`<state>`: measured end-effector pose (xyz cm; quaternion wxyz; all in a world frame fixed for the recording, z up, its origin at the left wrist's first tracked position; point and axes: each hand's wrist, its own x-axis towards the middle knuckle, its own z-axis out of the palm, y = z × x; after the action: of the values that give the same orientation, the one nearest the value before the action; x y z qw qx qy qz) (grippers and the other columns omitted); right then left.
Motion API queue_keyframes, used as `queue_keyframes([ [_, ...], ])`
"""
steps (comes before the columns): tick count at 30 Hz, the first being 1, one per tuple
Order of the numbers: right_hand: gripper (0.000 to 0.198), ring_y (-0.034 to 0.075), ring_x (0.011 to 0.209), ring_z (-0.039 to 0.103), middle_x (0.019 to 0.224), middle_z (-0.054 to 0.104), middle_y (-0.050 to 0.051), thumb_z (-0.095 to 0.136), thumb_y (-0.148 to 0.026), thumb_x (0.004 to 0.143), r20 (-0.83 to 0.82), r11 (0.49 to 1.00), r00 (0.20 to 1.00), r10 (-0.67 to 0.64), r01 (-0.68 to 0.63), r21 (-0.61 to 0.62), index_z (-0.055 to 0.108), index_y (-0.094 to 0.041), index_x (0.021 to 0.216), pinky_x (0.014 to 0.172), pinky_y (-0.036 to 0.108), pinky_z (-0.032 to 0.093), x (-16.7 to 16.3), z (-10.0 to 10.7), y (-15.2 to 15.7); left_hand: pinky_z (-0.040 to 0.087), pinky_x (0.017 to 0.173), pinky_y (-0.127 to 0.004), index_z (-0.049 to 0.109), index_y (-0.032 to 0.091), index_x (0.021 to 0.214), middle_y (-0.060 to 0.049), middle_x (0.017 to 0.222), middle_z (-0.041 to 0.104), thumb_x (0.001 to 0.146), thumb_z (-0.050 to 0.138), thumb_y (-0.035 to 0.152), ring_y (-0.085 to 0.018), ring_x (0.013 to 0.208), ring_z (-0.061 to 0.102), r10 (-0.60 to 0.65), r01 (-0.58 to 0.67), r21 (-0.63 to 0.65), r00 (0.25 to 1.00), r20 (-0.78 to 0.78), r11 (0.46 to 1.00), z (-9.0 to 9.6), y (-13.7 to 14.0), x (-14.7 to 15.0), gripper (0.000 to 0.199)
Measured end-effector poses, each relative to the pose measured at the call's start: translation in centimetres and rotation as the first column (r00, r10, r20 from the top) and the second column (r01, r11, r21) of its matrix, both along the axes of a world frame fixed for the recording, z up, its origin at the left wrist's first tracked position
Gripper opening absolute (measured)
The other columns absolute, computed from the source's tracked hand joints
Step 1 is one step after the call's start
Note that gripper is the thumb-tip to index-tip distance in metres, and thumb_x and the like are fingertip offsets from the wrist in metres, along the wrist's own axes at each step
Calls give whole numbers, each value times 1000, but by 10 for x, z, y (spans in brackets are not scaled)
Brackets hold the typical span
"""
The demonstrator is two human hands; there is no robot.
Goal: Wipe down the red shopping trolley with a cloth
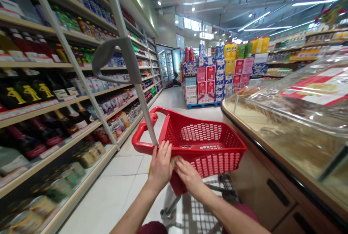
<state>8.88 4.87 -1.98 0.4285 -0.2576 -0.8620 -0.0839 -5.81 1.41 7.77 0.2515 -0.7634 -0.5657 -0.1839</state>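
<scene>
A red plastic shopping basket (209, 159) with slotted walls stands tilted in front of me on a wheeled grey frame (224, 187). From its near left corner rises a metal pole (146, 114) with a grey loop handle (119, 62). My left hand (161, 167) lies over the rim at that corner, fingers hooked on the edge and thumb hidden. Beside it, my right hand (188, 176) presses against the basket's near wall with bent fingers. Something small and pale (174, 160) shows at its fingertips; I cannot make out what it is.
Shelves (59, 125) of bottles and cans line the left side. A glass-edged food counter (258, 132) with clear lidded trays stands close on the right. Ahead, stacked boxes (206, 82) rest on a blue pallet, and a person (176, 79) is low down farther along the tiled aisle.
</scene>
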Motion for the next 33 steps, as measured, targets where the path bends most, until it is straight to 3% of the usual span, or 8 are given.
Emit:
queue_keyframes([
  [3, 34, 15, 122, 35, 120, 54, 6, 34, -15, 88, -8, 1000, 1000, -10, 10, -4, 49, -21, 118, 94, 35, 43, 16, -21, 0, 20, 104, -42, 41, 8, 123, -10, 133, 40, 65, 41, 13, -24, 126, 27, 56, -57, -44, 998, -19, 997, -11, 7, 3, 58],
  [8, 40, 20, 127, 23, 131, 42, 8, 33, -9, 88, -173, 994, 979, -107, 107, -8, 40, -18, 126, 100, 44, 34, 36, 2, 16, 18, 105, -42, 40, 6, 124, -12, 133, 38, 64, 41, 13, -24, 127, 25, 107, -108, -34, 994, -25, 994, -15, 9, 5, 61],
  [14, 37, 14, 124, 30, 118, 56, 4, 28, -14, 90, -39, 993, 994, -102, 104, 62, 43, -22, 123, 94, 34, 43, 47, -33, 9, 17, 105, -42, 40, 6, 124, -11, 134, 36, 64, 40, 13, -23, 126, 26, 113, -113, -49, 994, -6, 992, -12, 7, 6, 60],
  [20, 41, 20, 127, 24, 131, 41, 8, 33, -10, 87, -127, 969, 962, -243, 245, 4, 38, -20, 127, 99, 43, 37, 66, -17, 12, 13, 106, -43, 41, 9, 124, -10, 134, 37, 66, 41, 17, -23, 127, 25, 70, -75, -87, 996, -60, 993, -18, 12, 23, 59],
  [24, 43, 13, 126, 25, 125, 49, 6, 29, -9, 88, -51, 972, 973, -226, 229, 62, 37, -22, 128, 93, 33, 44, 96, -40, 10, 17, 105, -43, 40, 10, 124, -9, 136, 34, 66, 41, 19, -22, 128, 24, 59, -71, -144, 995, -85, 987, -28, 14, 37, 59],
  [26, 44, 12, 125, 27, 124, 50, 5, 29, -8, 87, -37, 968, 968, -247, 249, 36, 37, -24, 128, 92, 31, 44, 110, -49, 7, 17, 105, -43, 40, 10, 124, -9, 136, 34, 66, 41, 19, -22, 128, 24, 49, -63, -161, 995, -88, 985, -29, 14, 40, 59],
  [30, 46, 18, 127, 25, 132, 40, 8, 30, -6, 86, -125, 926, 918, -376, 367, -91, 37, -21, 128, 99, 41, 35, 123, -43, 14, 12, 106, -43, 37, 10, 126, -8, 137, 32, 68, 41, 20, -22, 128, 23, 42, -54, -168, 996, -73, 984, -26, 22, 44, 60],
  [33, 46, 17, 124, 30, 132, 40, 6, 31, -7, 85, -138, 923, 914, -382, 369, -106, 37, -23, 128, 98, 39, 37, 125, -49, 20, 13, 105, -44, 39, 8, 125, -11, 135, 36, 67, 41, 21, -23, 127, 24, 70, -83, -179, 994, -81, 980, -24, 29, 46, 59],
])
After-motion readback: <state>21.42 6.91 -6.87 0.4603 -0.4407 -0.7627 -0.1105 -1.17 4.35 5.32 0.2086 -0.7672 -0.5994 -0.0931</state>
